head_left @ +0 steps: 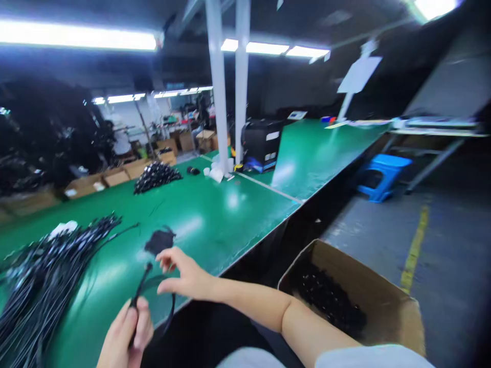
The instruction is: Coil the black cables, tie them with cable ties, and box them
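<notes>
Green spreads across the long table [238,230], the landmark for every place that follows. At its left end lies a thick bundle of black cables [42,286], fanned out toward the near edge, with a white scrap [63,229] resting on it. Along the table's far edge stand cardboard cartons [116,177]. By the near edge, the left hand [128,329] has its fingers curled round a black cable [141,285], gripping it so that its tip points up over the tabletop. On the table's far side sits a heap of black parts [156,177]; nearer, a dark patch [159,241] lies on the surface, too blurred to make out. Over the near edge, the right hand [183,276] is spread, thumb and fingers apart, close to the cable's tip; a black strand [172,311] curves below it, and whether they touch I cannot tell. Farther along the table come white posts [217,92] and a black box [262,145]. Beside the table's near edge, an open brown carton [383,299] holds dark pieces [328,296]. Right of the table are a blue stool [383,176] and a yellow floor stripe [416,250].
</notes>
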Demonstrator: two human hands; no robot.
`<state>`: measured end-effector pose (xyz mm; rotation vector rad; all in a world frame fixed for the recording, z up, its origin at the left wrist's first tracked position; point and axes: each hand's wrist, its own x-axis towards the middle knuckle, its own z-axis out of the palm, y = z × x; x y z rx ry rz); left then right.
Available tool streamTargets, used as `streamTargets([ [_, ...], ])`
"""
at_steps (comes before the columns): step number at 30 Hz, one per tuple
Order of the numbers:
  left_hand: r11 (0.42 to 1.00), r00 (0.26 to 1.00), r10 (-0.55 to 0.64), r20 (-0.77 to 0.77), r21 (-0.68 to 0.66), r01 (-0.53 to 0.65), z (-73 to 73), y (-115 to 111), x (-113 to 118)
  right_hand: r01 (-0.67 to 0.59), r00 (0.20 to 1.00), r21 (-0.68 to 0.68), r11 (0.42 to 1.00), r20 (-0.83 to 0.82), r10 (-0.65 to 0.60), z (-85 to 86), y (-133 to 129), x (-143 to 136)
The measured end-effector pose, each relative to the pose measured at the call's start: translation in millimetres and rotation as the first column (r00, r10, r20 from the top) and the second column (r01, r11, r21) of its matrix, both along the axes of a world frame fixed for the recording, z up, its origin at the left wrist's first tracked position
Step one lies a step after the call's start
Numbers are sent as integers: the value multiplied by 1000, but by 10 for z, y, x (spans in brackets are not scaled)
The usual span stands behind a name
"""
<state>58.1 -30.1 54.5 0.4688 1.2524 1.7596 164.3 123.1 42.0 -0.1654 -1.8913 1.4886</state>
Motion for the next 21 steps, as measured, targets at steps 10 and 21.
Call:
streamTargets([
  [10,984,991,-136,0,119,135,-251,-9,56,-243,963,-686,686,-85,255,-65,-278,-124],
  [21,996,867,-18,-497,-89,-31,-556,-55,29,-247,951,-781,574,-81,298,-94,-469,-373],
])
